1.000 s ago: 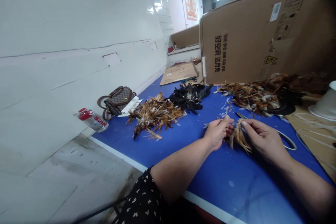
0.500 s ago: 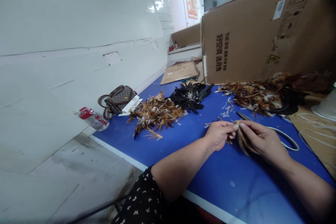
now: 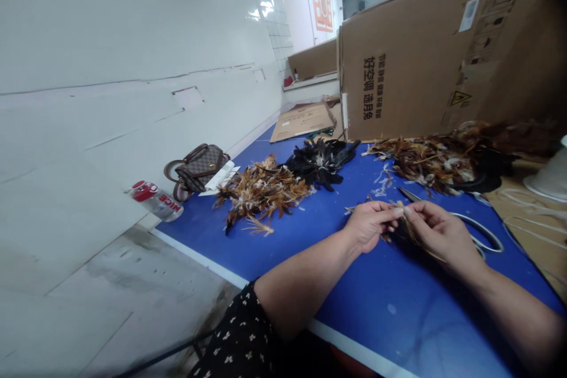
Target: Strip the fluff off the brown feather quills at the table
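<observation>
Since half a second ago the feather bundle is lying lower between the hands. Left hand and right hand are both pinching it above the blue worktop.

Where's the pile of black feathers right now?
The black feather pile lies on the blue table, between the brown feather pile and the cardboard box.

A blue table is filling the lower right of the frame, carrying brown feathers and black feathers at centre, more feathers and scissors right, a handbag and bottle left.
</observation>
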### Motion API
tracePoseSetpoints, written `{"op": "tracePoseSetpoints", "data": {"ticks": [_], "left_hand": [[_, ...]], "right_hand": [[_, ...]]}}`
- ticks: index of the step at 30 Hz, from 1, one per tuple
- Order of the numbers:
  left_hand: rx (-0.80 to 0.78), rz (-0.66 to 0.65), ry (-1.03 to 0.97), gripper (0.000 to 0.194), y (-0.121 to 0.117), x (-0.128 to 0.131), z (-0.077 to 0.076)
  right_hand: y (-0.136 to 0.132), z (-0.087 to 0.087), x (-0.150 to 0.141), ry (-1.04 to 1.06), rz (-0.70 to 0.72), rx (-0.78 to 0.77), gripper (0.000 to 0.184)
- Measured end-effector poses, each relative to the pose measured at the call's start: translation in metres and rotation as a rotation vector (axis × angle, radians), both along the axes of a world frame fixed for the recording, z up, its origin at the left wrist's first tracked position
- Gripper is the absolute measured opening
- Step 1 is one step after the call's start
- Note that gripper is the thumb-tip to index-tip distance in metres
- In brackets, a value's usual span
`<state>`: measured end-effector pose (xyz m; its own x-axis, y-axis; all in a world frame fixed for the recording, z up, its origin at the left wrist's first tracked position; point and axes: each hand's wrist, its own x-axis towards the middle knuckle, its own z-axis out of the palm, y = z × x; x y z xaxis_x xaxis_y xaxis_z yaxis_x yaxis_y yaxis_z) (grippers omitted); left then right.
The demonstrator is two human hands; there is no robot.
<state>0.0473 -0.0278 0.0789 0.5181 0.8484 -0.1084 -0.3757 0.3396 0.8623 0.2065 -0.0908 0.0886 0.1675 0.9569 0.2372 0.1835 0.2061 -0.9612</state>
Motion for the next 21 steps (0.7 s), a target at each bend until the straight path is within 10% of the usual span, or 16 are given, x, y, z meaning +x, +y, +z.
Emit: {"op": "tracePoseSetpoints", "data": {"ticks": [21], "left_hand": [[0.204,0.154,0.087,0.064,-0.0031,0.0015,0.0018]], "right_hand": [[-0.0005,-0.0031,0.0093,0.19,0.087,-0.188,0.062]]}}
